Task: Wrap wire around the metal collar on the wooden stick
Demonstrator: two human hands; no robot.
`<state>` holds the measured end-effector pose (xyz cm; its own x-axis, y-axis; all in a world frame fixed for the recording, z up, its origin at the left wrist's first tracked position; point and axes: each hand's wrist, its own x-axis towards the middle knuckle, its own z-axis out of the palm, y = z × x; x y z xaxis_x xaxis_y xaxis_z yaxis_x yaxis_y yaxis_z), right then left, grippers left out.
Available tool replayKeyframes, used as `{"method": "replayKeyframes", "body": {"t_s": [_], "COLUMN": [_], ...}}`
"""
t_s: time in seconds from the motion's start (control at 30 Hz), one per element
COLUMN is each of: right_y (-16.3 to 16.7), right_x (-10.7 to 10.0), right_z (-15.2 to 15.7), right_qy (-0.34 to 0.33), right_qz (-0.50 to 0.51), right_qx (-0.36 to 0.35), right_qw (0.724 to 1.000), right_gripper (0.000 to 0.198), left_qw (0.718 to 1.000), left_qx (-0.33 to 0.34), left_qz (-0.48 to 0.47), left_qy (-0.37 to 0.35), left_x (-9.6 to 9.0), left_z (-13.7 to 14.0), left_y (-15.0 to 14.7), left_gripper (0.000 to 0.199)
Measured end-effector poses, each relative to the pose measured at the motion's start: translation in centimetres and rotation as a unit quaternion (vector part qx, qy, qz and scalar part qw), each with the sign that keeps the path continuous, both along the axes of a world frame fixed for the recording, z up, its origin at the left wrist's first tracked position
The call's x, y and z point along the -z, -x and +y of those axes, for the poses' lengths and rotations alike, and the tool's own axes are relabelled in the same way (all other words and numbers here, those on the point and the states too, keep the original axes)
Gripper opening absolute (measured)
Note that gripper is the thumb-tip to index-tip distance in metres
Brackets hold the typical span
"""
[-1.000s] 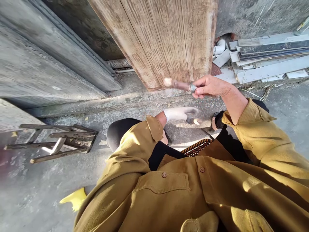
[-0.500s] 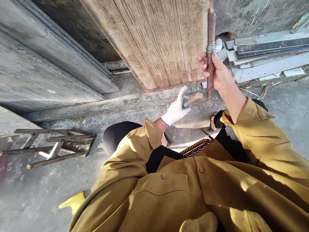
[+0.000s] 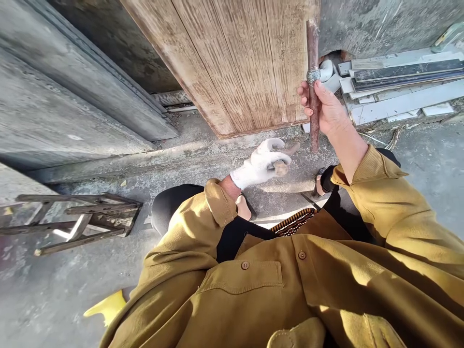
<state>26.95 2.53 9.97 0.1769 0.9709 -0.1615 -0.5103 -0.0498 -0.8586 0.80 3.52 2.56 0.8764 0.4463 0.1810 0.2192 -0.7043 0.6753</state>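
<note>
My right hand [image 3: 329, 110], bare, is closed around the lower part of a brown wooden stick [image 3: 312, 46] held roughly upright. A band of thin metal wire [image 3: 313, 75] is wound about the stick's middle, just above my thumb. To the left and lower, my left hand [image 3: 256, 165] wears a white knit glove. Its fingers curl around a shorter wooden stick [image 3: 281, 168], whose pale end points toward me. The wire coil seen on that shorter stick earlier is now hidden by the fingers. A blurred brown piece [image 3: 292, 149] shows past the fingertips; I cannot tell if it belongs to the same stick.
A weathered wooden panel [image 3: 235, 63] leans ahead. Stacked boards and strips [image 3: 402, 87] lie at the right, beside a white pipe [image 3: 326, 70]. A wooden frame [image 3: 83, 217] stands at the left, and a yellow object [image 3: 108, 308] lies lower left. I sit above a woven seat [image 3: 295, 221].
My left hand has turned and shifted slightly left and down, swinging the shorter stick so its end faces me. The right hand's stick has moved only slightly left and down at its top.
</note>
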Motion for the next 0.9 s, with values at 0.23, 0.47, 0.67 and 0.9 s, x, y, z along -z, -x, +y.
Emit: {"method": "replayKeyframes", "body": {"t_s": [0.23,0.47,0.67,0.9], "right_y": [-0.6,-2.3,-1.5,3.9], "right_x": [1.9,0.5,0.1,2.0], "right_z": [1.7,0.9,-0.8,-0.6], "right_qy": [0.096,0.049,-0.100,-0.025], "right_qz": [-0.046,-0.003,-0.032,-0.222], "right_qx": [0.046,0.071,-0.120,-0.301], "right_qw": [0.993,0.996,0.987,0.927], "right_gripper": [0.032,0.035,0.011,0.041], "left_qw": [0.993,0.919,0.709,0.862], "left_qx": [0.020,-0.193,-0.429,-0.165], "left_qz": [-0.040,-0.197,-0.206,-0.235], "left_qy": [0.108,0.282,0.520,0.418], "left_x": [-1.1,2.1,5.2,2.8], "left_z": [-0.2,1.4,3.7,1.6], "left_y": [1.7,1.8,1.0,-1.9], "left_gripper": [0.016,0.050,0.036,0.040]}}
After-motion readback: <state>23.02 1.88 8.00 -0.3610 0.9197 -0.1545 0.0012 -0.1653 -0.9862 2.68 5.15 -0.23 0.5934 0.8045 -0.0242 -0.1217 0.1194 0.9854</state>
